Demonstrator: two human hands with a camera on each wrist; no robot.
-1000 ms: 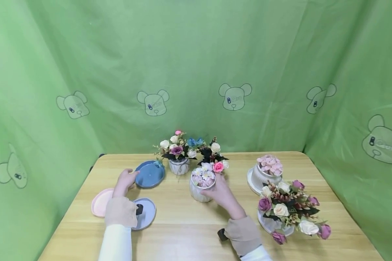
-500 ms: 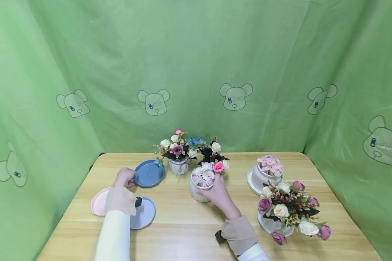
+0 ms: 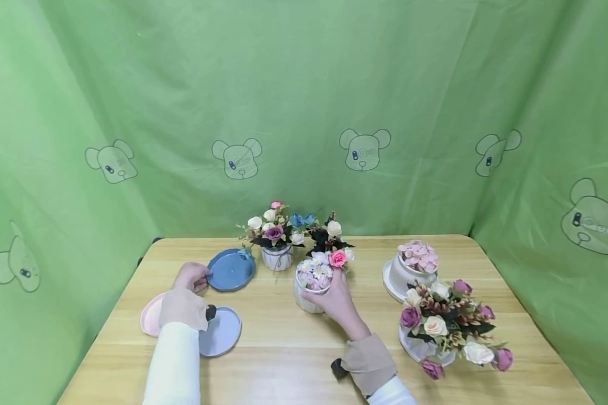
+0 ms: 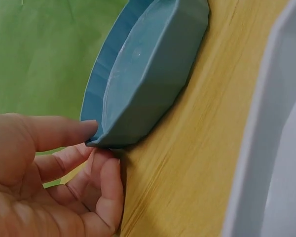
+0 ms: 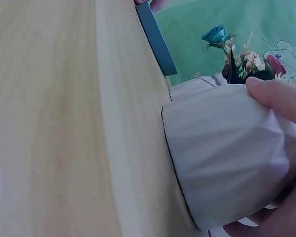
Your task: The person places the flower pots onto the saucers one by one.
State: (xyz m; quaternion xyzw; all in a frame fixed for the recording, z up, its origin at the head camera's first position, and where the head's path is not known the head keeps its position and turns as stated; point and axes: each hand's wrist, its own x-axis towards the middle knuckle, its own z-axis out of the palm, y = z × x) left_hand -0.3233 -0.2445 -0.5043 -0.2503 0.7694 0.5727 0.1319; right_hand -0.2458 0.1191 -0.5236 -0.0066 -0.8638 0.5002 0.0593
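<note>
A round blue saucer [image 3: 230,271] with a faceted rim lies at the back left of the table. My left hand [image 3: 191,277] pinches its near-left edge, thumb over the rim and fingers beneath, as the left wrist view shows of the blue saucer [image 4: 153,74]. At the table's middle stands a white faceted flowerpot [image 3: 306,301] filled with small pale pink and white flowers. My right hand [image 3: 336,298] grips this pot from its right side, thumb in front. In the right wrist view the white flowerpot [image 5: 232,148] stands with its base at the tabletop.
Behind stands a pot of mixed roses [image 3: 277,256]. A pink saucer [image 3: 151,318] and a pale lilac saucer [image 3: 223,334] lie front left. On the right, a pink-flowered pot [image 3: 410,275] and a large purple-and-cream rose arrangement [image 3: 436,326] stand on white saucers. Green curtain [image 3: 304,84] surrounds the table.
My left hand has shifted slightly left, its fingers now tucked under the blue saucer's edge. The saucer has barely moved. My right hand keeps its grip on the flowerpot, which stays in place.
</note>
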